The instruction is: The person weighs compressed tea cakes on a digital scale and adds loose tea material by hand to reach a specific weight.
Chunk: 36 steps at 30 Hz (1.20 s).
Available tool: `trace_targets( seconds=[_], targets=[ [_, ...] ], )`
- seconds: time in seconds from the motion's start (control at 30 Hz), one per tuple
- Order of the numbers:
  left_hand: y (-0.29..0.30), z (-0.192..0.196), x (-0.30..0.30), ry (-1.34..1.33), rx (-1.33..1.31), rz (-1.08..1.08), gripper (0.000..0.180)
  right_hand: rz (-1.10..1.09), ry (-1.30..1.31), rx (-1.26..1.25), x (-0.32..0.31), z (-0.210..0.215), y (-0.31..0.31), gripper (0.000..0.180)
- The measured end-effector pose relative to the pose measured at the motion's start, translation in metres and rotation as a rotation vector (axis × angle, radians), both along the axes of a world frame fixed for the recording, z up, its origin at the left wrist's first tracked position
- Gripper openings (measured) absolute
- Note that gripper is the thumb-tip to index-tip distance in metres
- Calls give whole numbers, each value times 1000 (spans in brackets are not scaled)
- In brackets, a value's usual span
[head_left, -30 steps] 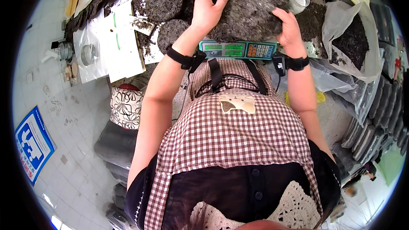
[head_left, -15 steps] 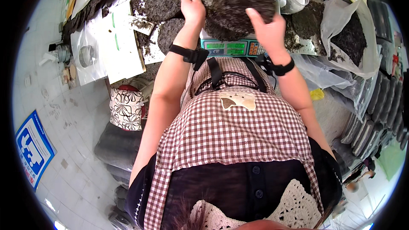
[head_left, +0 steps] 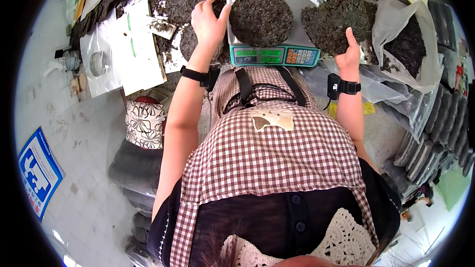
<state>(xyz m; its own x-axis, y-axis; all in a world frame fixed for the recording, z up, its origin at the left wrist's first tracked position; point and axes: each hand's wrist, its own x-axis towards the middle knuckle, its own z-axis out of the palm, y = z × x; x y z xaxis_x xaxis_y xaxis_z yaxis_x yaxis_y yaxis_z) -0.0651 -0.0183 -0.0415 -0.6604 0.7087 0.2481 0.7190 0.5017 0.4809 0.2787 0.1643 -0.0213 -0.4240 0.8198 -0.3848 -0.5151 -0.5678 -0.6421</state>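
The left hand (head_left: 209, 20) rests open beside the cake (head_left: 261, 18), which lies flat on the scale (head_left: 275, 54) for weighing. The right hand (head_left: 348, 55) grips a second cake (head_left: 334, 23) by its edge, off the pan.

A round pressed cake (head_left: 261, 18) lies on the scale (head_left: 275, 54) straight before me. My left hand (head_left: 208, 21) rests at the scale's left edge, touching it. To the right, my right hand (head_left: 348, 55) holds a second cake (head_left: 334, 23), beside a bag of loose leaf (head_left: 408, 49).
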Motion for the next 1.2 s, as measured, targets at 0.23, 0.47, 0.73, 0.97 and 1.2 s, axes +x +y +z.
trace_targets(
  seconds=[0.23, 0.47, 0.73, 0.97, 1.2],
  targets=[
    [11, -24, 35, -138, -251, 75, 103, 271, 249, -171, -93, -49, -26, 42],
    [21, 2, 66, -525, 60, 18, 85, 296, 133, -139, -118, -70, -17, 42],
    [92, 20, -120, -735, 575, 404, 84, 199, 168, 20, -68, -18, -6, 50],
    [88, -20, -263, -797, 307, 695, 90, 160, 41, 67, -31, -11, -6, 50],
    [-87, -64, -63, -271, -377, 99, 106, 90, 55, 59, 15, 7, -38, 48]
  ],
)
